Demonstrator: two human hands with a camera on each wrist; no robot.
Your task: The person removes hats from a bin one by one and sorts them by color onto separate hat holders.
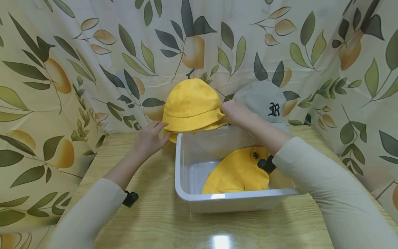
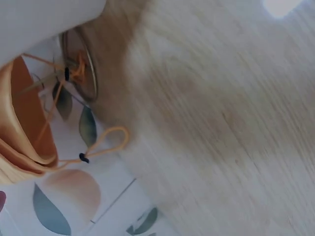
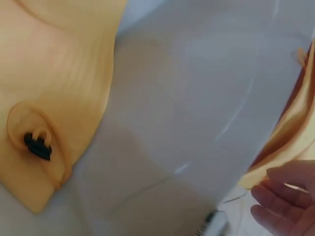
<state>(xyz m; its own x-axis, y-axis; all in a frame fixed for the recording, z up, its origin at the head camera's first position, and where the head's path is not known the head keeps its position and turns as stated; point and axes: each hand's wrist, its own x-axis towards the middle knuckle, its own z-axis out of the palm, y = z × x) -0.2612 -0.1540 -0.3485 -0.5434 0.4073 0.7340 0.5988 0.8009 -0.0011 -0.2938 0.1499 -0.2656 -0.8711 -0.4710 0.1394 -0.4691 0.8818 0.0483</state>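
Observation:
A yellow bucket hat (image 1: 192, 103) with a small green stem on top is upright behind the bin; its brim looks layered. My left hand (image 1: 150, 138) pinches the left side of the brim, thumb lower than the fingers. At the right side, my right hand (image 1: 234, 111) grips the brim; its curled fingers show in the right wrist view. In the left wrist view, an orange cord loop (image 2: 113, 140) with a black toggle hangs below the hat. Another yellow hat (image 1: 237, 171) lies in the white bin (image 1: 236, 197), with a cord and dark toggle (image 3: 38, 146) on it.
A grey cap (image 1: 262, 98) with a black letter stands behind the bin at the right, partly hidden by my right arm. A metal ring (image 2: 81, 64) stands on the wooden table (image 1: 149, 214) beside the bin. A leaf-patterned curtain (image 1: 124, 69) closes off the back and sides.

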